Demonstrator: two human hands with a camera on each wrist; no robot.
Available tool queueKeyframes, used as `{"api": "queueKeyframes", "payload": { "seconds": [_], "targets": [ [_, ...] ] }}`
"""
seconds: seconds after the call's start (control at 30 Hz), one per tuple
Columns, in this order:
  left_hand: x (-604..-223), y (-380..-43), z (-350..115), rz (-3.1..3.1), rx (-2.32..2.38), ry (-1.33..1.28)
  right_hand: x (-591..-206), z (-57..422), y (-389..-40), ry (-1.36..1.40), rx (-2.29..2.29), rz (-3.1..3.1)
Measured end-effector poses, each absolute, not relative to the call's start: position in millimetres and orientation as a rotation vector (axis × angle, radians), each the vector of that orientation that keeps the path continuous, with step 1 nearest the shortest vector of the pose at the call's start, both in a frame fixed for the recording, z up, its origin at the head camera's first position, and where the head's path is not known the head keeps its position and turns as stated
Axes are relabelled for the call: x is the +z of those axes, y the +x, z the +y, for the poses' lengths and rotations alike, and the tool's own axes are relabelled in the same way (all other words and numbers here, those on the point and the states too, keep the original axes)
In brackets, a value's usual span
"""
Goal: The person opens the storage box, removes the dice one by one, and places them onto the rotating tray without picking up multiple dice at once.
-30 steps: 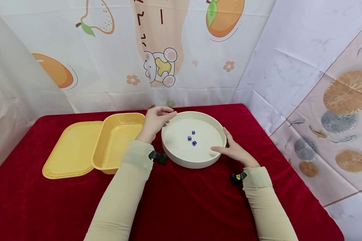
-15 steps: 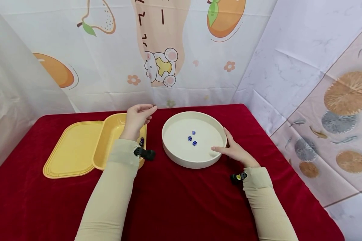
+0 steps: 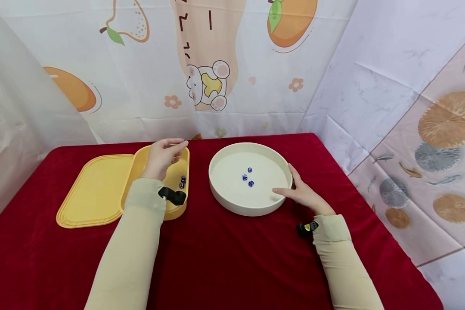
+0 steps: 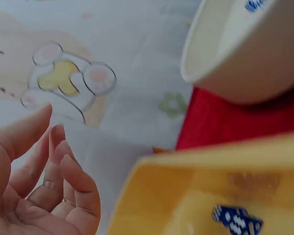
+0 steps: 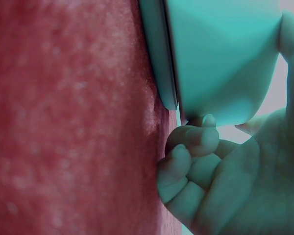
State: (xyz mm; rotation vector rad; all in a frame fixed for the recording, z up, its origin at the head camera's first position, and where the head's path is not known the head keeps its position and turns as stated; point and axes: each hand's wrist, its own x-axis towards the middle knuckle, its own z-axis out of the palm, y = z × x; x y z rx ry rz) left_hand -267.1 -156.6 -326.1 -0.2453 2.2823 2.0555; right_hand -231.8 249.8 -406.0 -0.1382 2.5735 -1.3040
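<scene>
My left hand (image 3: pixel 162 158) hovers over the yellow plastic box (image 3: pixel 139 161), fingers loosely bent and thumb apart from them, nothing between. In the left wrist view the hand (image 4: pixel 44 181) is left of the box's rim (image 4: pixel 225 154). Blue dice (image 3: pixel 182 182) with white dots lie inside the box, at its right side. Three more blue dice (image 3: pixel 245 177) sit in the round cream tray (image 3: pixel 226 189). My right hand (image 3: pixel 304 193) holds that tray's right side, thumb over the rim. In the right wrist view its fingers (image 5: pixel 193 139) curl against the outer wall.
Left of the box lies a flat yellow lid (image 3: pixel 97 189), partly under the box's edge. A red cloth (image 3: pixel 236 258) covers the table. Printed curtains (image 3: pixel 139 99) hang behind and along the right side.
My left hand has moved left from the tray's rim to above the yellow box. Dice in the box have come into view. The right hand stays on the tray.
</scene>
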Motion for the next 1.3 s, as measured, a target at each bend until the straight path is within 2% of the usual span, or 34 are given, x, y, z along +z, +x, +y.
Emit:
{"api": "queueKeyframes", "payload": {
  "seconds": [0.4, 0.83, 1.3],
  "targets": [
    [-357.1, -286.0, -180.3, 2.258, 1.866, -0.178, -402.4, 249.5, -231.6, -0.094, -1.281, 2.582],
    [-371.6, -288.0, -193.5, 2.308, 1.574, -0.143, -406.5, 251.5, -232.1, -0.117, -1.308, 2.570],
    [-388.4, -292.9, -203.1, 2.324, 1.349, 0.073, -406.5, 251.8, -232.7, -0.109, -1.311, 2.569]
  ]
}}
